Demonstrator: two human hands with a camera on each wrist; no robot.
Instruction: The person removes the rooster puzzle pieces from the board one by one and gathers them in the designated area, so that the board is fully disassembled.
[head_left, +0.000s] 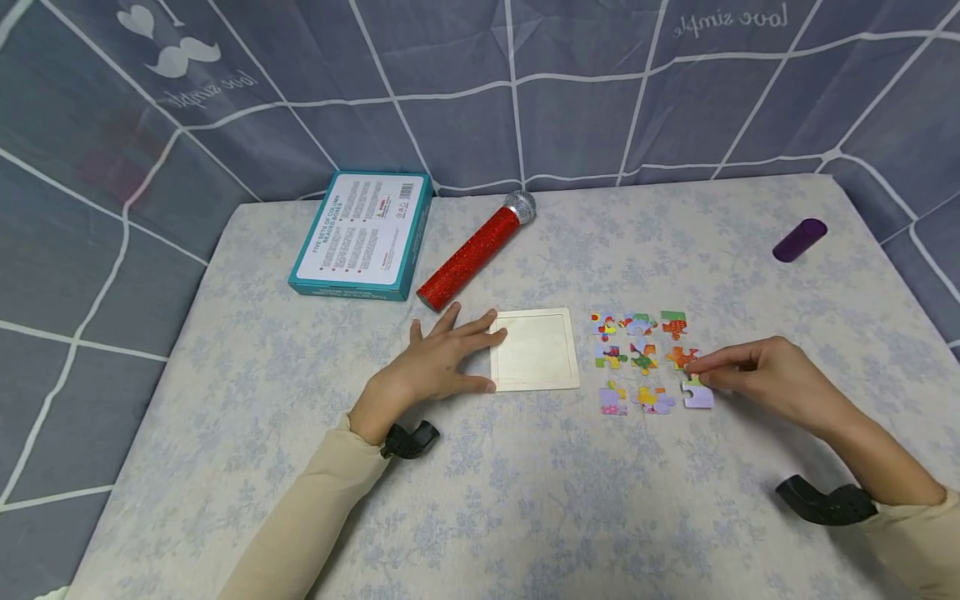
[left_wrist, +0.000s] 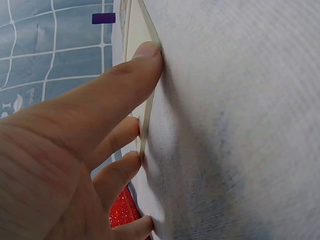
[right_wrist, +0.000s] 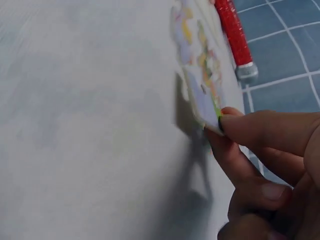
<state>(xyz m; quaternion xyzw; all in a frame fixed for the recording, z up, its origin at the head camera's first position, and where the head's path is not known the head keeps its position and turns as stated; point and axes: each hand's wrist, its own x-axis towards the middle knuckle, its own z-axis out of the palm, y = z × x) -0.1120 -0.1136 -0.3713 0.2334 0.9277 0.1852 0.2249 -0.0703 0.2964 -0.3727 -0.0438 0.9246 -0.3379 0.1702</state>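
My left hand [head_left: 435,362] lies spread at the left side of a pale puzzle tray [head_left: 534,350]. In the left wrist view its thumb [left_wrist: 146,52] rests on the rim of the tray, and other fingertips touch the edge. Beside the tray, several colourful jigsaw pieces [head_left: 643,358] lie in loose rows. My right hand [head_left: 772,379] pinches a lavender puzzle piece [head_left: 698,397] by its edge, at the lower right of the group. In the right wrist view that puzzle piece [right_wrist: 201,102] is tilted off the tabletop, with a shadow beneath it.
A teal box [head_left: 360,233] with a white printed face lies at the back left. Next to it is a red glittery toy microphone [head_left: 472,254]. A dark purple cylinder [head_left: 799,240] lies at the back right. Grey-blue checked cloth [head_left: 585,125] hangs behind the table.
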